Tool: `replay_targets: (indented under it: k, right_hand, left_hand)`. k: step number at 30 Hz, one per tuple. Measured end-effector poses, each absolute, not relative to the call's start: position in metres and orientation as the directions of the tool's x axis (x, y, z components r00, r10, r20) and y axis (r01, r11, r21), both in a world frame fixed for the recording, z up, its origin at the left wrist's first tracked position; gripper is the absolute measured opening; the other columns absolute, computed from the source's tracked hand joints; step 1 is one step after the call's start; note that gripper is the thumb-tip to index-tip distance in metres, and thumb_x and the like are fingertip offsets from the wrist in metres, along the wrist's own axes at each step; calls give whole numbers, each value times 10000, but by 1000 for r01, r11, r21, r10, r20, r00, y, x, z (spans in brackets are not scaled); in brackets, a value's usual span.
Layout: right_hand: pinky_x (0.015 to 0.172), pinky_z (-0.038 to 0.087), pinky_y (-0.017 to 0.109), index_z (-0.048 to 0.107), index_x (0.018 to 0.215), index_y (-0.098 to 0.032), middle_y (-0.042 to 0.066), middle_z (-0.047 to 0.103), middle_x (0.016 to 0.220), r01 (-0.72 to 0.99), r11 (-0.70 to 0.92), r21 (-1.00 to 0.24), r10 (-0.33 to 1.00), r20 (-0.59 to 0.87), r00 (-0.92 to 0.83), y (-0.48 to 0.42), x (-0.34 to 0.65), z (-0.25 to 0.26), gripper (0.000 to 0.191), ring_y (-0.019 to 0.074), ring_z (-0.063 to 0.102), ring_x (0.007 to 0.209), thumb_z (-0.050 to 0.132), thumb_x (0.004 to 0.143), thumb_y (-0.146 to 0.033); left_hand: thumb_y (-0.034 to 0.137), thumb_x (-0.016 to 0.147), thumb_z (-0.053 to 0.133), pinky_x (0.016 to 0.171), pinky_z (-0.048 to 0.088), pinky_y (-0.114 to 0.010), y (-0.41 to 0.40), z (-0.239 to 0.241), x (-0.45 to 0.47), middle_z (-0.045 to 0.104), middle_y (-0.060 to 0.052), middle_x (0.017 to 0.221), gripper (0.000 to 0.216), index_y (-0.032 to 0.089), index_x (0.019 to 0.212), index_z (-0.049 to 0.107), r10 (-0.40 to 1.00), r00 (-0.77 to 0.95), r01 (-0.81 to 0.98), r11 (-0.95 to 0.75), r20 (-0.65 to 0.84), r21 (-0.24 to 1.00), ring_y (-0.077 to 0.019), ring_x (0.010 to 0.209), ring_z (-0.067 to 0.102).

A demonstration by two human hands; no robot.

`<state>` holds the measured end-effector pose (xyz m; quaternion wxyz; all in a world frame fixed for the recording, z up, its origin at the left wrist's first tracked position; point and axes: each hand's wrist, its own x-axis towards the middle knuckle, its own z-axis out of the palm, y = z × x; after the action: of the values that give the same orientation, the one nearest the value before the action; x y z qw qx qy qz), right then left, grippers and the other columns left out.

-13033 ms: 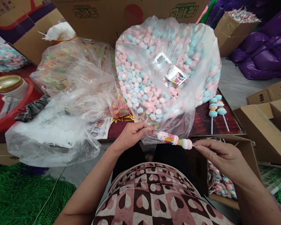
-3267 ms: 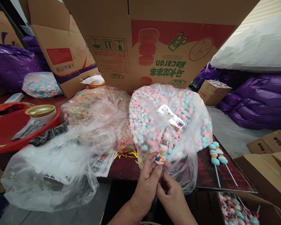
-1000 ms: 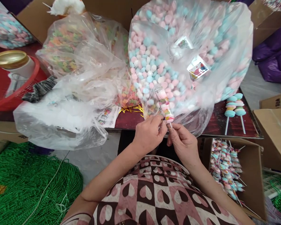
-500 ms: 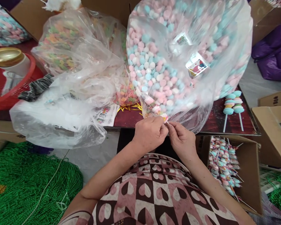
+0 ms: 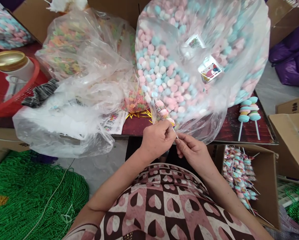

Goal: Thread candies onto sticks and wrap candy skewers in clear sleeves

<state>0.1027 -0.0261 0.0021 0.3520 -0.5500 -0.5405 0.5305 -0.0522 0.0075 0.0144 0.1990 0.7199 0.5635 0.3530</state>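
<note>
One wrapped skewer (image 5: 162, 112) slants above the near edge of the table (image 5: 226, 128), left hand (image 5: 155, 139) closed round its base, right hand (image 5: 193, 150) pinching the stick (image 5: 175, 133). A hard pull might tear the wrapper (image 5: 158, 104); a slack grip might let it drop.

glossy plastic wrapper (image 5: 160, 108), crinkled plastic bag (image 5: 209, 126), matt cardboard box (image 5: 266, 175), shiny metallic lid (image 5: 8, 60)

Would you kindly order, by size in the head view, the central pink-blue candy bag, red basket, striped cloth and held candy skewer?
1. Candy bag
2. Red basket, though cut off
3. Striped cloth and candy skewer: unsure, as the left hand partly hides the skewer
</note>
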Motion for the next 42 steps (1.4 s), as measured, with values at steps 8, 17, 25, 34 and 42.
replay_targets:
  k: [8,17,25,34,42]
  right_hand:
    - [442,413,221,688,859,-178,-53,535,482,8,-241,-970,965,-240,-103,-27,95,-5,352,96,481,407,592,870,-516]
    - [481,416,240,651,817,-203,-52,541,517,44,-166,-985,986,-167,-12,-27,101,-5,281,113,504,462,614,865,-478]
    - [400,288,206,611,851,-204,-95,414,442,-221,-210,-952,978,-206,-42,-32,100,4,275,71,382,370,616,883,-477]
    - [419,297,205,603,849,-200,-92,427,462,-273,-236,-932,970,-208,-127,-35,98,4,250,67,390,387,581,916,-440]
    - [439,323,207,649,901,-188,-71,514,517,-86,-199,-976,978,-193,-75,-34,101,-2,221,72,441,421,596,906,-403]
  left_hand:
    - [149,739,482,543,286,-267,-1,13,-49,493,12,542,184,211,581,412,888,278,651,-454,366,609,-122,532,440]
    - [150,772,486,549,296,-258,-8,14,-41,500,8,538,212,200,571,440,882,291,573,-472,371,670,-112,517,423]
    - [335,904,514,764,445,-252,0,18,-54,658,-48,932,220,179,1001,635,984,154,120,-106,87,987,-155,851,591]
    - [334,923,493,717,420,-253,5,22,-46,603,-12,724,277,176,708,565,952,271,115,-176,140,978,-130,718,538]
    - [318,911,458,640,352,-263,5,9,-48,496,10,680,244,199,700,434,962,182,371,-260,204,891,-133,659,457]
